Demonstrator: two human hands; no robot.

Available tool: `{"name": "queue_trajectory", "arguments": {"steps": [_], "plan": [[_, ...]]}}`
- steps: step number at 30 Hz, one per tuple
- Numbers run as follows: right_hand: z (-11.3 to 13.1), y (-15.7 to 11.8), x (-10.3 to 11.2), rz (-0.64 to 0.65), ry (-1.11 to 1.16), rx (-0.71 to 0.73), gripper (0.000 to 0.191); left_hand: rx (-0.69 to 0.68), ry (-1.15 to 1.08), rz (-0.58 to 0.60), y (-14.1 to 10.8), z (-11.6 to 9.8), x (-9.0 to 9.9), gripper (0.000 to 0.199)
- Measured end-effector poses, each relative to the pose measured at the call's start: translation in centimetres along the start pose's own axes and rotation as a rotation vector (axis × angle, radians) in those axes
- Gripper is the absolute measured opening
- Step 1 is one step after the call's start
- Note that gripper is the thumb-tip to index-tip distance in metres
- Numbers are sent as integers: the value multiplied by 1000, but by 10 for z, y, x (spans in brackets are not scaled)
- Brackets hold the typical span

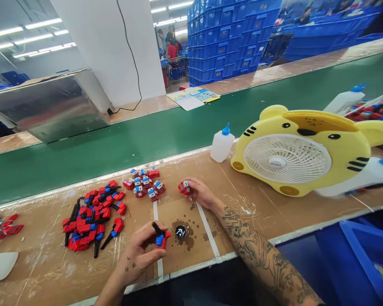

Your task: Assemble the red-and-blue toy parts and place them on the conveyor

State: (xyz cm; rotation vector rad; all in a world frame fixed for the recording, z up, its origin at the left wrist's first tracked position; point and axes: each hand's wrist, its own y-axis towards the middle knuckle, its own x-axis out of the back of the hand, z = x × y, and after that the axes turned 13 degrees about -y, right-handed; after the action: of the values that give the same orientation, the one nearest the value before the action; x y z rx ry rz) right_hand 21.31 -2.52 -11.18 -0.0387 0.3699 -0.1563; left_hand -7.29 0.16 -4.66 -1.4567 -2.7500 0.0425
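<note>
My left hand (140,250) grips a red and blue toy part with a black rod (160,240) between thumb and fingers. Farther up and to the right, my right hand (199,192) pinches a small red and grey part (184,187). Between and below the hands, a small round pool of dark liquid (180,231) lies on the brown table, ringed by wet spots. A pile of red, blue and black parts (89,219) sits left of my left hand. Beyond it, a cluster of red, white and blue pieces (143,182) lies left of my right hand.
A yellow animal-shaped fan (287,163) stands at the right, beside a white bottle with a blue cap (222,145). A green conveyor belt (115,146) runs behind the table (44,238). Blue crates (223,42) are stacked beyond it. More red parts (3,229) lie far left.
</note>
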Motion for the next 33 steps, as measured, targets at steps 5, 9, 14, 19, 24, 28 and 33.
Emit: {"name": "queue_trajectory", "arguments": {"steps": [5,9,14,19,24,28,33], "plan": [[-1,1,-1,9,-16,-6,36,-264,684,328,24,-13,-9,40],[0,2,1,-2,-33,13,36,-346,968,510,32,-20,-15,41],[1,2,4,-19,-55,38,36,-334,1102,652,43,-26,-24,40],[2,1,5,-40,-100,61,32,-320,1058,662,51,-25,-31,39],[16,-9,4,-52,-162,133,34,-289,953,634,49,-28,-27,40],[34,-31,-2,-17,-126,217,62,-220,543,364,46,-23,-13,32],[35,-62,-21,-16,-98,208,65,-94,-137,-174,47,-1,-3,44]]}}
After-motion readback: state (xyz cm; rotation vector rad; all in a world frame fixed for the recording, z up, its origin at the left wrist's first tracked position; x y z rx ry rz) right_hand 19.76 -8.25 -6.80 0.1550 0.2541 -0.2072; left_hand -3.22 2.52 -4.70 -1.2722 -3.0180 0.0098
